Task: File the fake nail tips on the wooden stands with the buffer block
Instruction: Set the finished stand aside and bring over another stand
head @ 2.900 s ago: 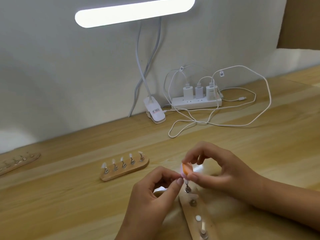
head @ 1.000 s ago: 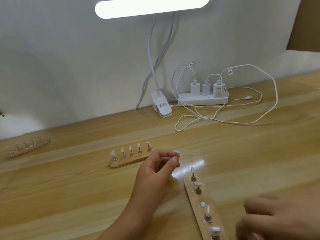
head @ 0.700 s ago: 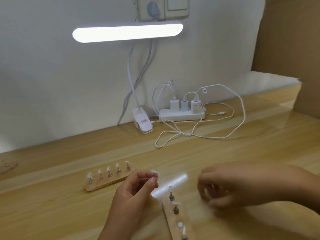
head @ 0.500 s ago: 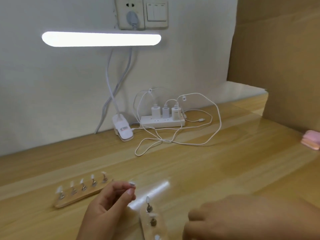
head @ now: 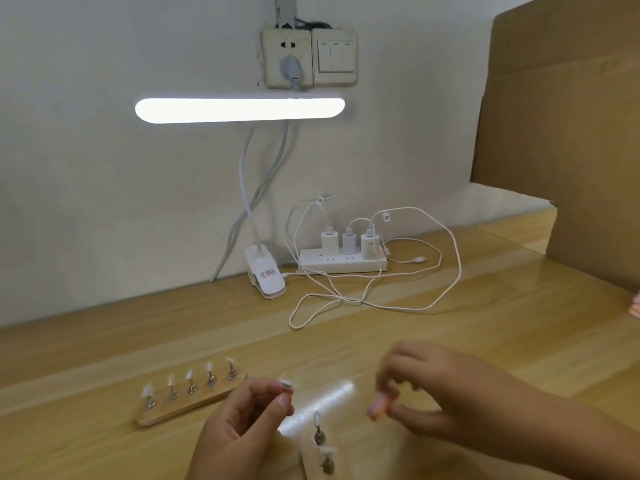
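Observation:
My left hand [head: 242,424] pinches a small white nail tip [head: 286,384] between thumb and forefinger, just above the table. My right hand [head: 446,393] is blurred, to the right of it. Its curled fingers pinch a small pinkish buffer block [head: 378,407]. Between the hands, at the bottom edge, lies a wooden stand [head: 311,462] with two nail tips showing on metal posts. The stand runs out of view below. A second wooden stand [head: 194,403] with several white nail tips lies to the left.
A clip-on lamp [head: 265,275] with a lit bar stands at the wall, beside a white power strip [head: 343,264] with chargers. Loose white cables [head: 377,299] loop over the wooden table. Cardboard [head: 568,133] stands at the right. A pink thing [head: 636,306] shows at the right edge.
My right hand went off to the lower right, then came back up beside the near stand. My left hand kept pinching the nail tip. The camera tilted up, then swung back left.

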`<state>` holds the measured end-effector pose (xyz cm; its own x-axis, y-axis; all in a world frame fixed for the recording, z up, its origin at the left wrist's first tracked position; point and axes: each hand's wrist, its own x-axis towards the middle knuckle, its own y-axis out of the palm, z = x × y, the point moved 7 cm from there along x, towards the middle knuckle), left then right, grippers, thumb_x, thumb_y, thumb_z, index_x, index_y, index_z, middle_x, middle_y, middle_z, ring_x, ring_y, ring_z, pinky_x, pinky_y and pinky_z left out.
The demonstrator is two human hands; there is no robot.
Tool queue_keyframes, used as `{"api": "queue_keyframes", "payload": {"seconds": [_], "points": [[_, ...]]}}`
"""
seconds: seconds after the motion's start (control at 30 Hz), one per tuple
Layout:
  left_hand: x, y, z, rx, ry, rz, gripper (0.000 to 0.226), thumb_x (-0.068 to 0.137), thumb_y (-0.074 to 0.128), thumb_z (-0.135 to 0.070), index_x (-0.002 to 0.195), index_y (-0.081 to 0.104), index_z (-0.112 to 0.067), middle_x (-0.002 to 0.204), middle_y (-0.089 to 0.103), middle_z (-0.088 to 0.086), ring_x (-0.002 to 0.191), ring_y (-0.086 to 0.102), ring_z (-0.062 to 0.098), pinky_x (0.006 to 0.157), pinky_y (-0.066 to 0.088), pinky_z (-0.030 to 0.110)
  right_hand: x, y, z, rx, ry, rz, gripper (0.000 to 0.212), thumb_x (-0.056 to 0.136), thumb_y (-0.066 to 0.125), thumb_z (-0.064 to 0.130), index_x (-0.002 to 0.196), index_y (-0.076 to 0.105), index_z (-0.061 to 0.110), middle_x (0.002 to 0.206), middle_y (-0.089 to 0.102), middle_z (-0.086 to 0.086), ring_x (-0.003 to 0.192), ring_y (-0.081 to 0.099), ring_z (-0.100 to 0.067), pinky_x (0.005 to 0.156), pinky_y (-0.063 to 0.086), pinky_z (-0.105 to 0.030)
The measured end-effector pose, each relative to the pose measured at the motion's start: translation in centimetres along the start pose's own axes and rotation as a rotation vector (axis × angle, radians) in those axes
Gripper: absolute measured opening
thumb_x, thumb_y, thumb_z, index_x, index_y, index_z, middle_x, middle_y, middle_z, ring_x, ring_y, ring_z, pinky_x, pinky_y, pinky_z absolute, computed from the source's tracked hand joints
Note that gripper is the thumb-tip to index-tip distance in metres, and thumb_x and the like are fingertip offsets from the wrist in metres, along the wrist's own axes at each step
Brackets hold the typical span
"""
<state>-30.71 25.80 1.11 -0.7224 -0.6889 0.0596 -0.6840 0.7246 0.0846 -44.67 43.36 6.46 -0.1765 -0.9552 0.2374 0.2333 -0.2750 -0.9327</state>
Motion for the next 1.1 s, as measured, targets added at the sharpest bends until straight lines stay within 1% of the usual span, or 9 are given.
{"api": "queue_keyframes", "payload": {"seconds": [0.17, 0.27, 0.37, 0.47, 0.6, 0.7, 0.8, 0.97, 1.1], "points": [[0.0, 0.0, -0.1, 0.031, 0.018, -0.006, 0.023, 0.08, 0.066, 0.012, 0.068, 0.074, -0.006, 0.069, 0.071, 0.019, 0.061, 0.068, 0.012, 0.059, 0.049, 0.007, 3.9, 1.4, -2.2, -0.013, 0.073, -0.118, 0.018, 0.096, 0.058, 0.034, 0.111, 0.058, 0.024, 0.108, 0.056, 0.012, 0.097, 0.049, -0.003, 0.082, 0.046, -0.026], [0.0, 0.1, -0.1, 0.044, 0.032, -0.005, 0.019, 0.079, 0.065, 0.015, 0.071, 0.073, 0.0, 0.068, 0.07, 0.02, 0.059, 0.067, 0.012, 0.058, 0.049, 0.007, 5.8, 3.5, -1.5, -0.068, 0.011, -0.063, 0.019, 0.097, 0.054, 0.024, 0.115, 0.056, 0.018, 0.114, 0.056, 0.002, 0.103, 0.049, -0.014, 0.083, 0.042, -0.029], [-0.2, 0.2, -0.3, 0.037, 0.046, -0.002, 0.019, 0.079, 0.065, 0.017, 0.07, 0.072, 0.002, 0.067, 0.069, 0.021, 0.054, 0.064, 0.009, 0.055, 0.046, 0.005, 6.3, 4.4, -1.7, 0.134, 0.038, -0.011, 0.022, 0.089, 0.055, 0.011, 0.11, 0.055, 0.016, 0.112, 0.058, 0.002, 0.103, 0.055, -0.013, 0.09, 0.047, -0.03], [-0.3, 0.2, -0.3, 0.04, 0.049, -0.003, 0.024, 0.079, 0.065, 0.016, 0.066, 0.073, -0.002, 0.068, 0.069, 0.02, 0.055, 0.064, 0.009, 0.055, 0.046, 0.006, 5.5, 4.4, -2.2, 0.271, 0.048, -0.022, 0.019, 0.084, 0.061, 0.02, 0.101, 0.054, 0.021, 0.108, 0.057, 0.01, 0.105, 0.055, -0.005, 0.094, 0.046, -0.028], [-0.2, 0.2, -0.1, 0.055, 0.028, 0.029, 0.023, 0.079, 0.069, 0.011, 0.068, 0.075, -0.008, 0.071, 0.071, 0.017, 0.062, 0.067, 0.01, 0.059, 0.047, 0.005, 5.3, 4.6, -3.6, 0.223, 0.075, -0.064, 0.022, 0.085, 0.07, 0.038, 0.094, 0.054, 0.027, 0.111, 0.053, 0.01, 0.111, 0.048, -0.004, 0.1, 0.037, -0.018], [-0.3, -0.1, -0.1, 0.065, 0.005, 0.038, 0.02, 0.079, 0.071, 0.006, 0.071, 0.076, -0.012, 0.075, 0.073, 0.015, 0.068, 0.069, 0.01, 0.062, 0.048, 0.006, 5.8, 4.6, -3.9, 0.157, 0.113, -0.081, 0.022, 0.084, 0.072, 0.036, 0.089, 0.051, 0.033, 0.102, 0.053, 0.012, 0.102, 0.047, -0.005, 0.095, 0.034, -0.014], [-0.5, -0.1, -0.2, 0.096, 0.006, 0.04, 0.019, 0.078, 0.074, -0.004, 0.076, 0.077, -0.023, 0.078, 0.075, 0.007, 0.071, 0.069, 0.007, 0.063, 0.048, 0.008, 6.0, 4.6, -3.4, 0.266, 0.151, -0.123, 0.018, 0.085, 0.073, 0.028, 0.088, 0.056, 0.031, 0.097, 0.056, 0.013, 0.098, 0.051, -0.004, 0.09, 0.043, -0.02], [-0.7, 0.1, 0.0, 0.114, 0.024, 0.06, 0.02, 0.082, 0.073, -0.011, 0.079, 0.074, -0.03, 0.071, 0.07, -0.007, 0.064, 0.06, 0.0, 0.059, 0.045, 0.014, 6.0, 2.9, 1.0, 0.901, 0.049, -0.335, 0.017, 0.079, 0.073, 0.041, 0.091, 0.063, 0.035, 0.11, 0.069, 0.005, 0.108, 0.066, -0.013, 0.092, 0.051, -0.022], [-0.7, 0.2, 0.1, 0.131, 0.054, 0.1, 0.008, 0.085, 0.073, -0.016, 0.086, 0.073, -0.023, 0.077, 0.071, -0.002, 0.072, 0.063, 0.006, 0.066, 0.049, 0.02, 5.6, 3.6, 3.7, 0.769, -0.053, -0.37, 0.022, 0.078, 0.071, 0.038, 0.093, 0.061, 0.025, 0.105, 0.068, 0.007, 0.107, 0.064, -0.017, 0.094, 0.048, -0.033]]}}
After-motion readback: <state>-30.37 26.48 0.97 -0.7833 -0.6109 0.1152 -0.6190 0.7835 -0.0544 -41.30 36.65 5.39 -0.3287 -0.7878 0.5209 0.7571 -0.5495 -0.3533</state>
